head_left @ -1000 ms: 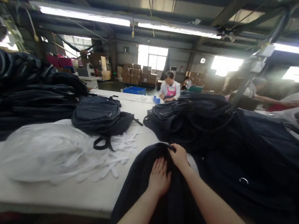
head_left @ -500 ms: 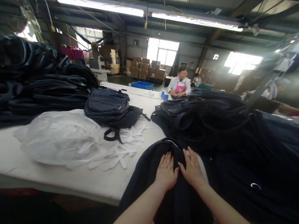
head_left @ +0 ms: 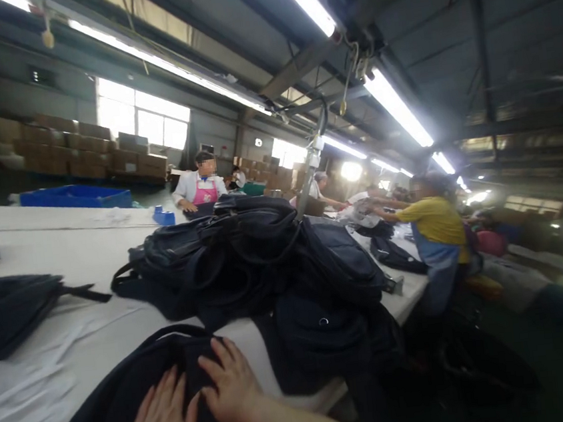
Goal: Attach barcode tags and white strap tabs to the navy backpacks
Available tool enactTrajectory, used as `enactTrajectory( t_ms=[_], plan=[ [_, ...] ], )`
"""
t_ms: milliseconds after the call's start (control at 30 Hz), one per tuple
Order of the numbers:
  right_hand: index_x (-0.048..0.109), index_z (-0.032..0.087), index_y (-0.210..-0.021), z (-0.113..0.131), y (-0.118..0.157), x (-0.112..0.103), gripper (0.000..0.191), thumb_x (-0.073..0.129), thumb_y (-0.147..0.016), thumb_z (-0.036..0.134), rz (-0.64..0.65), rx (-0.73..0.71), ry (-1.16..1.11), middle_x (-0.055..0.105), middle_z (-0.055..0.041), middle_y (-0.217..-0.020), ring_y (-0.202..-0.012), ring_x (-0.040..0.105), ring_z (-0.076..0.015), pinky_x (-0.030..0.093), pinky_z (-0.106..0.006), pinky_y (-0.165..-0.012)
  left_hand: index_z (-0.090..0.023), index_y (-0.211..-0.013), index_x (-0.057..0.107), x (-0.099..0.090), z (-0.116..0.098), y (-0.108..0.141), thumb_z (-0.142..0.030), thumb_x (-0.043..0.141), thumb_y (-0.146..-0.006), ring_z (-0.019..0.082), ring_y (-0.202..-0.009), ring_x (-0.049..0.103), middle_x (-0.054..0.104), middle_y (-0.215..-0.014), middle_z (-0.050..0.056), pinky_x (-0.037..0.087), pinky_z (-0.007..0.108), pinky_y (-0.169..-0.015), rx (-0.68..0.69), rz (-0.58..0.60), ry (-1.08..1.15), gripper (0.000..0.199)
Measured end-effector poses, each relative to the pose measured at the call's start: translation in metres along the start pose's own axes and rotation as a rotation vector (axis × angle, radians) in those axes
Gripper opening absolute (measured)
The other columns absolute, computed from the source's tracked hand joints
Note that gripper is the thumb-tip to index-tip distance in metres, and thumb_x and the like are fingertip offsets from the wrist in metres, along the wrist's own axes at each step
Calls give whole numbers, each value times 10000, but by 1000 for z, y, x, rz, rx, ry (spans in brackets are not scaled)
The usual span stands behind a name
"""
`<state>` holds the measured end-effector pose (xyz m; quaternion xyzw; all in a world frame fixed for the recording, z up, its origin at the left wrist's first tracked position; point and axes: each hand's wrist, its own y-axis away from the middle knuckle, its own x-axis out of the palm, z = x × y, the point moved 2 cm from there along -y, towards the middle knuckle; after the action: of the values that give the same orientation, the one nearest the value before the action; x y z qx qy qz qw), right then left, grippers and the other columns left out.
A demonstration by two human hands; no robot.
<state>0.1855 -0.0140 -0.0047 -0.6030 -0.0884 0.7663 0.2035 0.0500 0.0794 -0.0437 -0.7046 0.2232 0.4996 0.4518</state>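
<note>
A dark navy backpack (head_left: 95, 405) lies before me at the front edge of the white table (head_left: 127, 230). Both my hands press on its upper part. My left hand (head_left: 160, 418) lies flat on the fabric, fingers stretched out. Beside it, my right hand (head_left: 231, 381) rests with spread fingers near the bag's top edge. The two thumbs almost meet. Just beyond my hands is a heap of dark backpacks (head_left: 244, 242), and another backpack (head_left: 324, 327) with a small round badge hangs partly over the table edge.
White strips (head_left: 33, 385) are scattered at the left, near a dark bag (head_left: 10, 307). A blue bin (head_left: 76, 197) stands behind the table. Across it works a person in a pink apron (head_left: 205, 191); at the right stands a person in a yellow top (head_left: 434, 225). A metal post (head_left: 308, 178) rises behind the heap.
My view has swung to the right, so the table, heap and hands appear further left. Both hands stay on the backpack. The person in yellow has come into view.
</note>
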Motion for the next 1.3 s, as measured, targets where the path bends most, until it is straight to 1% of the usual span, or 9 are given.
enactTrajectory(
  t_ms=[67,200,400,533,667,867,1067,1233,1300],
  plan=[
    [350,359,-1460,0,2,1,613,547,-882,411,-5,6,-18,152,5,-1609,-1452,198,-299,343,-535,-1118,-164,-1143,704,0,0,1,-308,358,-828,329,-1344,427,521,-1398,132,235,547,-1144,6,26,-17,489],
    [360,355,-1456,3,4,-2,620,566,-873,399,-3,7,-45,180,-3,-1603,-1448,211,-304,344,-542,-1117,-146,-1164,693,-2,-1,1,-355,381,-824,322,-1337,438,503,-1409,146,233,524,-1152,-40,61,-62,507],
    [372,339,-1454,3,3,-3,605,562,-882,402,-15,-2,-41,185,-20,-1602,-1454,196,-296,331,-525,-1130,-156,-1204,672,-2,1,-1,-341,375,-827,321,-1332,446,502,-1412,144,238,530,-1148,-17,39,-50,514],
    [378,333,-1452,1,3,-2,590,545,-893,424,-25,-7,-56,196,-24,-1599,-1452,202,-291,327,-513,-1136,-159,-1188,683,-4,0,-1,-337,369,-832,328,-1336,438,506,-1408,153,257,529,-1136,1,64,-75,508],
    [385,330,-1450,2,3,-3,569,504,-911,467,-9,3,-77,203,-26,-1597,-1456,187,-291,316,-508,-1141,-152,-1208,671,-7,-2,0,-300,333,-842,327,-1342,430,492,-1420,156,244,541,-1137,3,29,-91,519],
    [371,337,-1456,2,3,-5,565,489,-920,471,-10,3,-90,187,-16,-1602,-1457,181,-288,315,-507,-1143,-186,-1152,701,-16,-4,-1,-288,390,-824,305,-1353,421,520,-1403,122,272,525,-1133,6,100,-74,463],
    [369,335,-1457,1,3,-3,604,557,-888,409,-19,-6,-61,208,-29,-1595,-1454,189,-288,335,-504,-1133,-182,-1192,681,-15,-2,-1,-268,376,-832,311,-1346,426,511,-1405,129,276,527,-1134,18,86,-82,479],
    [373,347,-1453,3,5,-7,584,540,-899,426,-11,12,-88,199,-8,-1599,-1456,187,-283,307,-500,-1149,-124,-1239,643,-14,-2,-1,-317,366,-844,301,-1339,440,493,-1413,152,275,505,-1144,-18,78,-80,520],
    [383,342,-1449,4,5,-9,573,533,-903,433,-14,13,-102,202,-6,-1598,-1457,185,-281,293,-497,-1157,-142,-1244,642,-11,-2,0,-324,369,-851,291,-1347,430,491,-1419,136,262,494,-1153,-10,85,-98,512]
  ],
)
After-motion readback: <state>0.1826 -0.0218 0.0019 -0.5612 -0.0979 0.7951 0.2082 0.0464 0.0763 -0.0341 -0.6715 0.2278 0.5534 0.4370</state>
